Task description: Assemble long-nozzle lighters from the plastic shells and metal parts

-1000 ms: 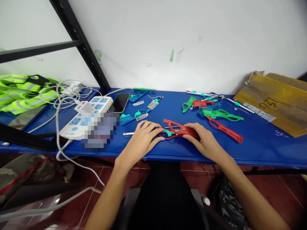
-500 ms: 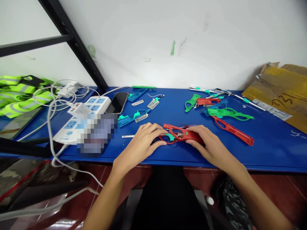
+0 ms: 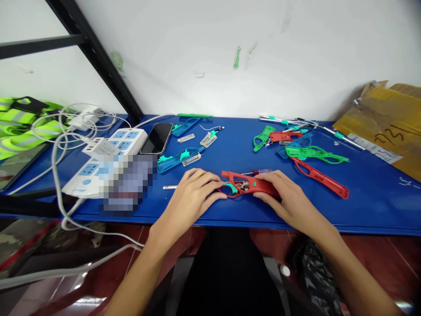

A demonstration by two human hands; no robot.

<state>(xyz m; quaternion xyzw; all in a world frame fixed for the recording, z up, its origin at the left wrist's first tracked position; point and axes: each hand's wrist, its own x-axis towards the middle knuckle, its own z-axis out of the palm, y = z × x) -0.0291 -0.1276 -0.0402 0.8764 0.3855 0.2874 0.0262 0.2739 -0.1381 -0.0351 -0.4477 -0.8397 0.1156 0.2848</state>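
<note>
In the head view, a red long-nosed lighter (image 3: 260, 186) lies crosswise on the blue table between my hands. Its red upper casing half rests slightly askew over the lower half, and a green trigger (image 3: 231, 188) and inner parts show through the opening. My left hand (image 3: 196, 189) grips the front end, its fingers closed from above and the thumb along the near side. Beyond that hand sticks out the silver metal tube (image 3: 169, 187). Closed around the handle end is my right hand (image 3: 283, 193). Behind it lies a screwdriver (image 3: 262, 171), partly hidden.
Blue casing halves (image 3: 171, 163) and clear fuel tanks (image 3: 191, 159) lie back left. Green casings (image 3: 312, 153), a red casing half (image 3: 329, 181) and metal tubes (image 3: 348, 139) lie right. A power strip (image 3: 98, 171), a phone (image 3: 157, 138) and a cardboard box (image 3: 388, 127) flank them.
The view has shifted slightly. Both hands keep their hold on the red lighter, with hardly any movement; a little more of the screwdriver behind it shows.
</note>
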